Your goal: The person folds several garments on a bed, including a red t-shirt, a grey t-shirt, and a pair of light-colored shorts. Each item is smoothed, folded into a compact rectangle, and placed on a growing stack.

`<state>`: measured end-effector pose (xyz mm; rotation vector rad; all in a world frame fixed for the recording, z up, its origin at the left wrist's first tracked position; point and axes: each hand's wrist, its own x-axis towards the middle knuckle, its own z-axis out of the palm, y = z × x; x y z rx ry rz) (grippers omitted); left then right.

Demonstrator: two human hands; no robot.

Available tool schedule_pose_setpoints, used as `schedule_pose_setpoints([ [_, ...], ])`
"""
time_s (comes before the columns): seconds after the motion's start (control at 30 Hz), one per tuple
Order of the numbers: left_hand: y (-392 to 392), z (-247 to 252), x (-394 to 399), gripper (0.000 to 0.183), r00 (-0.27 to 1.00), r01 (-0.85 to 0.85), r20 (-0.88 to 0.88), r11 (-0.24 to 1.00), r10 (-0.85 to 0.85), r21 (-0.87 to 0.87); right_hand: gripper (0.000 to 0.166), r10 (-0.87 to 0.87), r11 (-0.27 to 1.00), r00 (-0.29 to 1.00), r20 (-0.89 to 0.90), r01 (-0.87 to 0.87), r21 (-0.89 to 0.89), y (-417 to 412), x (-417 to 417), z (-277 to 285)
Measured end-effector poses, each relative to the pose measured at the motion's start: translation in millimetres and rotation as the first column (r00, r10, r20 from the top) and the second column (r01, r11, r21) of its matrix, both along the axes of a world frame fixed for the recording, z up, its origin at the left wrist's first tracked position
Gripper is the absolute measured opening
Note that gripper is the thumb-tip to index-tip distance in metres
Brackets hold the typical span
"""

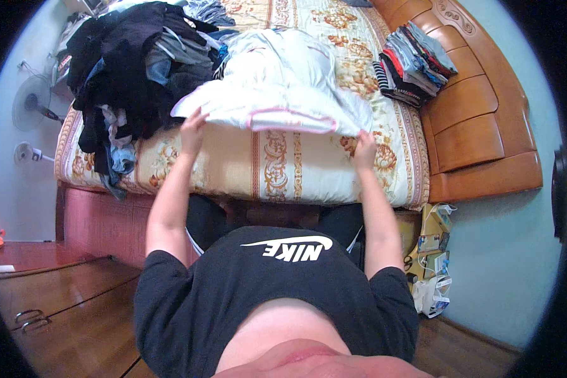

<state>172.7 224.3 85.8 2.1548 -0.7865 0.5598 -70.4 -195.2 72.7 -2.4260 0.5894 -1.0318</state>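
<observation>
A white garment with pink trim point(283, 90) is spread over the bed, its pink-edged neckline facing me. My left hand point(193, 130) grips its left corner, and my right hand point(365, 147) pinches the opposite corner. Between them the near edge is stretched, raised a little above the patterned bedspread point(227, 160). The far part of the cloth rests on the bed, against a large heap of dark clothes point(118, 61) on the left.
A stack of folded clothes point(413, 66) stands by the brown headboard point(468, 108) at right. Beyond the near right corner is a cluttered bedside stand point(427, 250). Fans point(30, 101) stand left of the bed. A wooden cabinet point(71, 307) lies behind me at lower left.
</observation>
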Motion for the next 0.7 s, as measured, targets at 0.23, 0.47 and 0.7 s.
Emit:
schedule_pose_setpoints([
  [0.23, 40, -123, -112, 0.025, 0.966, -0.078, -0.233, 0.986, 0.11, 0.144, 0.015, -0.083, 0.986, 0.978, -0.189, 0.108, 0.127, 69, -96, -121],
  [0.47, 63, -128, -157, 0.028, 0.954, -0.114, -0.259, 0.981, 0.152, 0.154, 0.021, -0.115, 0.988, 0.983, -0.141, 0.128, 0.084, 100, -140, -102],
  [0.7, 67, -135, -174, 0.032, 0.952, -0.064, -0.286, 0.982, 0.113, 0.176, 0.019, -0.101, 0.984, 0.945, -0.311, 0.142, 0.112, 112, -159, -109],
])
